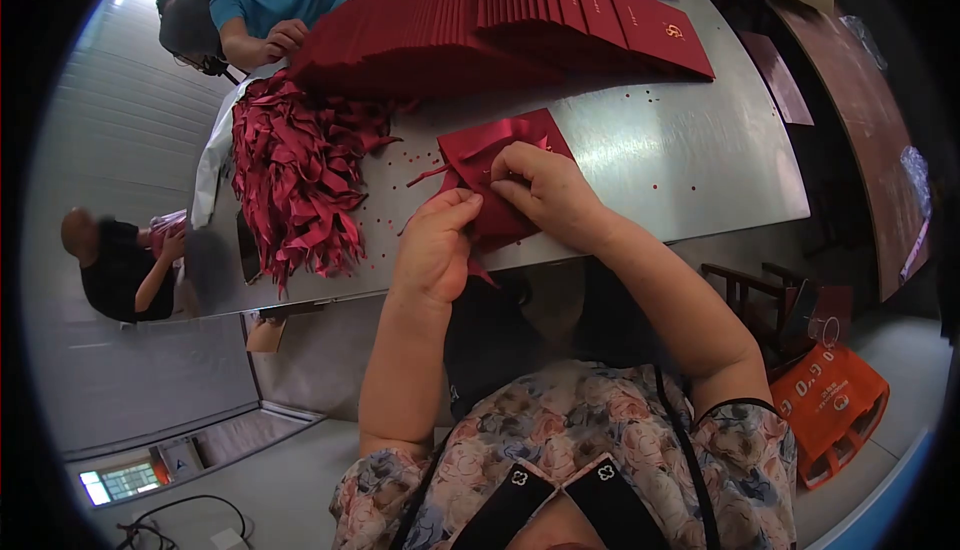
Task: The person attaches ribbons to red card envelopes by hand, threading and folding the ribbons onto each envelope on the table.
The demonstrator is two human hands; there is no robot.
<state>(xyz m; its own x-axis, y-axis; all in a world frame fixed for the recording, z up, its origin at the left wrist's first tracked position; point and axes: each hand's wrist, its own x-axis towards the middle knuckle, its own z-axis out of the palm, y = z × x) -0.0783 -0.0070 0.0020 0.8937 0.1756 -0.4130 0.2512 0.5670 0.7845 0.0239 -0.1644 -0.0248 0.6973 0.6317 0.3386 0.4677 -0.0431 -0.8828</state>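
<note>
To work the red ribbon (492, 137) neatly at the dark red paper gift bag (496, 222), it would help to keep the bag flat, pull the ribbon evenly and avoid twisting the satin or creasing the paper. The bag lies tilted near the desk's (725, 170) near edge, right of the ribbon heap (300, 175) and on the near side of the stacked bags (400, 35).

The left hand (438, 238) comes in from the near left, thumb uppermost, its grip seemingly pinching ribbon by the bag's left side. The right hand (550, 195) reaches over from the right, fingers curled, thumb and forefinger pinched together above the bag; what lies between those tips is too small to tell.
</note>
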